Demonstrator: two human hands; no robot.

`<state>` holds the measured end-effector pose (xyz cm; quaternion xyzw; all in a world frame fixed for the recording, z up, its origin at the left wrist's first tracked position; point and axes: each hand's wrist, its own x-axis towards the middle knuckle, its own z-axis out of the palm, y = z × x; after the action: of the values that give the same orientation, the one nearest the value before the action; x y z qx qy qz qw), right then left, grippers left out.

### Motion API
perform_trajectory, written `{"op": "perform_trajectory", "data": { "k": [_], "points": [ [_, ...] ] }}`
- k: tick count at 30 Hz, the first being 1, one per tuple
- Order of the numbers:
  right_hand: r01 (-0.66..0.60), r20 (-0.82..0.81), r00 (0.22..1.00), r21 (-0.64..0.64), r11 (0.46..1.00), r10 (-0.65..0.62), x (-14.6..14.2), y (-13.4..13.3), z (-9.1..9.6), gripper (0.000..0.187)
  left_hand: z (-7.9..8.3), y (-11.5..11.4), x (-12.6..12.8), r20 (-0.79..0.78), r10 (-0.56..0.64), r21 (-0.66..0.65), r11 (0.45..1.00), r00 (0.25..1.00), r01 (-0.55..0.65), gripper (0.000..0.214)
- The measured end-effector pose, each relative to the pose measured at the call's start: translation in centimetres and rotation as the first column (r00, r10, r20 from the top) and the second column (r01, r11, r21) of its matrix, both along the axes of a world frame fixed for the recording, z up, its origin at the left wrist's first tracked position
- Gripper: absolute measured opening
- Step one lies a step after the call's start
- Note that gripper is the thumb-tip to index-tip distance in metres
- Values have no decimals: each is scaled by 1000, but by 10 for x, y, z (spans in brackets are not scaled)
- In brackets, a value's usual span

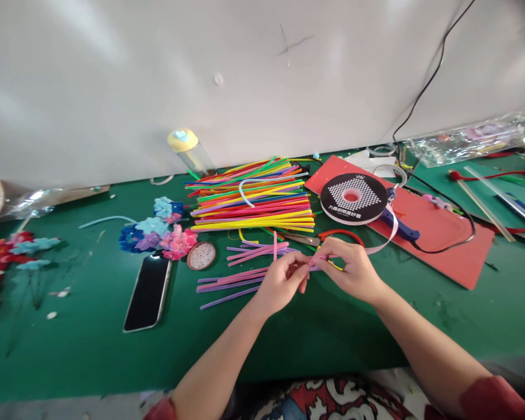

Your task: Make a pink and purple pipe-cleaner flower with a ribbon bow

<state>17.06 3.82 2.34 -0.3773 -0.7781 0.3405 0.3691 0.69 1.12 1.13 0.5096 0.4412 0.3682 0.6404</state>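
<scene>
My left hand (282, 283) and my right hand (350, 269) meet over the green table (91, 350), fingers pinched together on a pink pipe cleaner (275, 245) whose end sticks up between them. Loose pink and purple pipe cleaners (238, 279) lie flat just left of my left hand. A big pile of many-coloured pipe cleaners (254, 198) lies behind the hands.
A phone (147, 291) lies face up at the left, beside a small round tin (201, 255) and fuzzy flowers (161, 233). A black ribbon spool (353, 198) rests on a red sheet (446, 245) with a glue gun (400, 224). Scissors (328, 236) lie behind my right hand.
</scene>
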Motion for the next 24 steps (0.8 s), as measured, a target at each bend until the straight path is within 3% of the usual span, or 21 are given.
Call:
{"op": "perform_trajectory", "data": {
  "k": [5,9,12,15,20,24],
  "points": [
    [56,9,998,-98,994,-56,-2,-1,1,12,-3,-2,0,-233,97,301,953,968,-23,13],
    [75,14,997,-221,972,-74,-3,-2,4,15,-7,-4,0,-311,207,546,838,927,-4,11],
    [87,31,996,-258,962,-82,-3,-1,4,18,-8,-5,1,-346,288,643,766,893,2,12],
    [110,63,993,-244,964,-98,-3,0,1,16,-7,-5,3,-343,279,610,792,897,-13,8],
    [53,25,999,-210,976,-48,-4,0,-4,7,-4,-4,4,-256,152,357,933,955,-52,12],
    [67,-84,993,-151,986,-80,-5,-2,-6,4,-3,-5,4,-138,132,189,976,982,-105,14]
  ]
}}
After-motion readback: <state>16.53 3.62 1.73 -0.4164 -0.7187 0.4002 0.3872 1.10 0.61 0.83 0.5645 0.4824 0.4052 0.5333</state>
